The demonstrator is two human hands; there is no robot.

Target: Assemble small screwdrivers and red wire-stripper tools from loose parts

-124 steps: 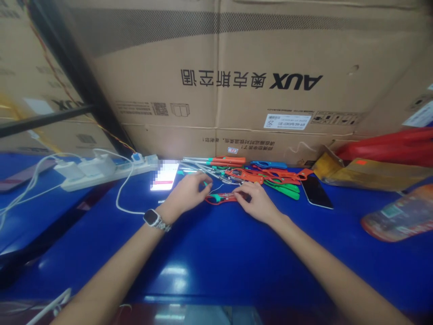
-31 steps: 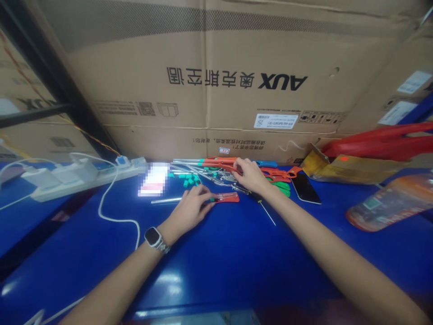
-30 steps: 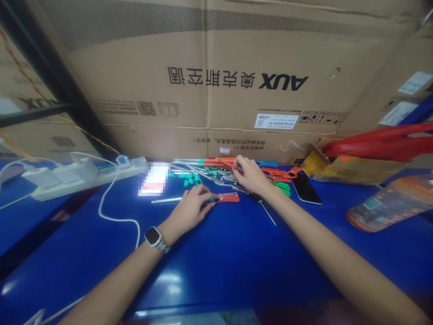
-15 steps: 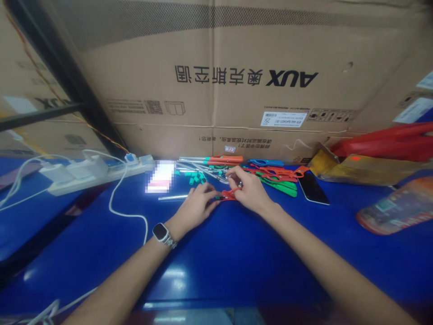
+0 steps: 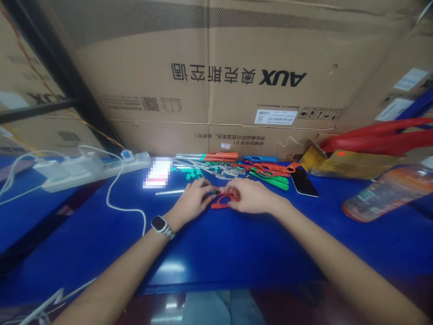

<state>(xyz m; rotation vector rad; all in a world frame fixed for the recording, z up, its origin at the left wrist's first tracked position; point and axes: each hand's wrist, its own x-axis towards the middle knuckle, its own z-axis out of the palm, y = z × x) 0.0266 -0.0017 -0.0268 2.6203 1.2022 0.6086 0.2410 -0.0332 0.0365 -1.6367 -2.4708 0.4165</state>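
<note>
My left hand (image 5: 192, 201) and my right hand (image 5: 248, 198) meet over a small red plastic handle piece (image 5: 221, 201) on the blue table (image 5: 216, 243). Both hands have their fingers pinched on it, the left at its near-left end, the right over its right part. A thin metal rod (image 5: 169, 192) lies just left of my left hand. Behind the hands lies a heap of red, green and blue handle pieces (image 5: 267, 171) with metal rods and small teal caps (image 5: 189, 174). A watch sits on my left wrist.
A lit phone (image 5: 157, 172) lies left of the heap, a dark phone (image 5: 303, 182) to its right. A white power strip (image 5: 84, 169) with chargers and a cable sits at the left. A big cardboard box (image 5: 216, 76) walls the back. Packets lie at the right (image 5: 385, 194).
My right hand went from the heap at the back to the red piece by my left hand; both hands now hold it. The view shifted slightly.
</note>
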